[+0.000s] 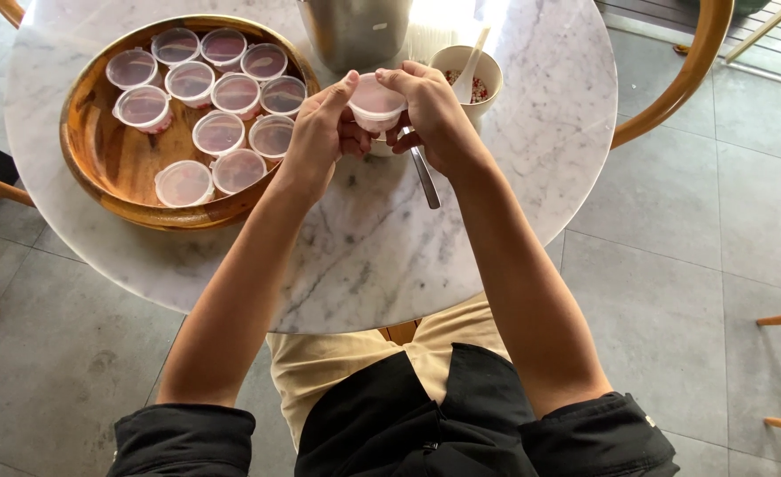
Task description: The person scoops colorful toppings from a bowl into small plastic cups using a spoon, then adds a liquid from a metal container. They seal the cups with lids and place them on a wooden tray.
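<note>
small plastic cup [377, 103] sits pinched between both of my hands, raised just above the marble table [355, 256] near its far middle, so the lid can be pressed on from both sides at once. nearest to me are my own lap and dark apron, then the bare forearms reaching out over the table edge. my left hand [320, 132] curls around the cup's left side with the thumb up on the rim, grasping it; my right hand [435, 119] closes over the right side, fingertips on top of the lid, and it seems to have the metal spoon [424, 172] tucked under the palm too — the handle pokes out toward me, kept ready rather than set down. to the left, well apart from the hands, the wooden bowl [117, 168] holds a cluster of lidded cups [218, 132] with pinkish contents, packed side by side toward its far half, leaving bare wood on the near side. just beyond my right hand stands a pale cup [483, 75] with a light-coloured spoon leaning in it and something red-speckled inside — close enough to scoop from. farthest off, a metal container [355, 31] stands at the table's far edge.
</note>
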